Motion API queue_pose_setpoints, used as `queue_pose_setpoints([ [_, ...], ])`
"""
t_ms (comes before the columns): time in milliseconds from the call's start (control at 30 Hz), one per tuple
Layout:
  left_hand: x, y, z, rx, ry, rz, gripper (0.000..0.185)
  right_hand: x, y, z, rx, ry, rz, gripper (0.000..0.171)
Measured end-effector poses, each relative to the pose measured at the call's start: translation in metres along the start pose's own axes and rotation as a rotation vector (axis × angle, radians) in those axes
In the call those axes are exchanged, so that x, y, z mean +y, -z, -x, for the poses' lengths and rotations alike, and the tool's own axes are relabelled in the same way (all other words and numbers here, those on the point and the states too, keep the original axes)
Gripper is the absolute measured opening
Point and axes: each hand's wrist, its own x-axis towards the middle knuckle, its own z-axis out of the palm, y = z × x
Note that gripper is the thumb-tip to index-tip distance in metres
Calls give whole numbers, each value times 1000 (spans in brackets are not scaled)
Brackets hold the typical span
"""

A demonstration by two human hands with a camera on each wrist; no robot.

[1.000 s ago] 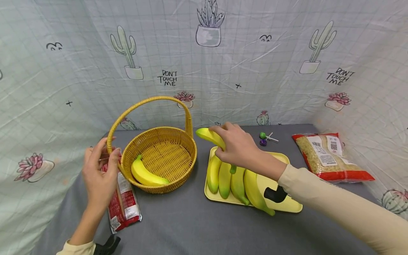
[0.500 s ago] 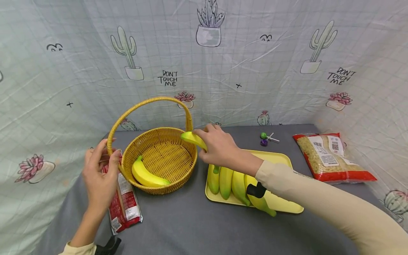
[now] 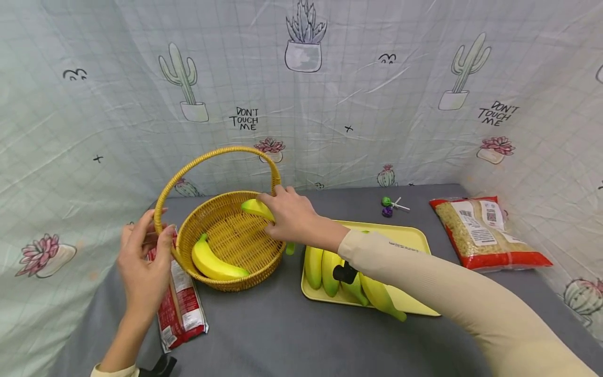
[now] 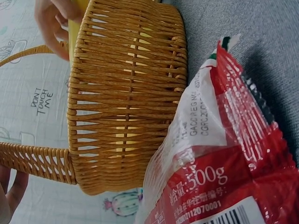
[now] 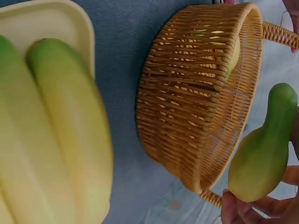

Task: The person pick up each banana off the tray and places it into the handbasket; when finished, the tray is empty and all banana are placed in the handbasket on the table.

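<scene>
My left hand [image 3: 145, 259] holds the left side of the handle of a round yellow wicker basket [image 3: 249, 235]. One yellow banana [image 3: 216, 263] lies inside, along the basket's near left wall. With my right hand [image 3: 297, 215] I grip a second banana [image 3: 256, 208], tilted over the basket's right rim. Its green stem end hangs just outside the rim, and the right wrist view shows that end [image 5: 261, 154] close up. Several more bananas [image 3: 313, 267] lie side by side on a pale yellow tray [image 5: 70, 18], partly hidden by my right forearm.
A red and white packet [image 3: 183, 303] lies beside the basket, under my left wrist. Two lollipops [image 3: 387, 206], one green and one purple, lie behind the tray. A red-edged bag of grain [image 3: 485, 230] sits at the right. Printed cloth [image 3: 348, 94] hangs behind the grey table.
My right hand has carried the banana left from above the tray to the basket's right rim. My left hand stays on the handle, and the basket stands where it was.
</scene>
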Motion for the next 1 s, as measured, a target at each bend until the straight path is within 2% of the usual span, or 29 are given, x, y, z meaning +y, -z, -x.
queue_pose_setpoints([
  [233, 1, 3, -1, -5, -4, -1, 40, -14, -7, -22, -42, 10, 15, 67],
  [500, -1, 3, -3, -18, -4, 11, 43, -27, -15, -43, -44, 34, 24, 67],
  [833, 0, 5, -2, -7, 15, 1, 41, -41, -26, -68, -104, 6, 41, 66],
  [1000, 1, 3, -2, -19, 22, -13, 40, -38, -36, -76, -142, -45, 35, 72],
])
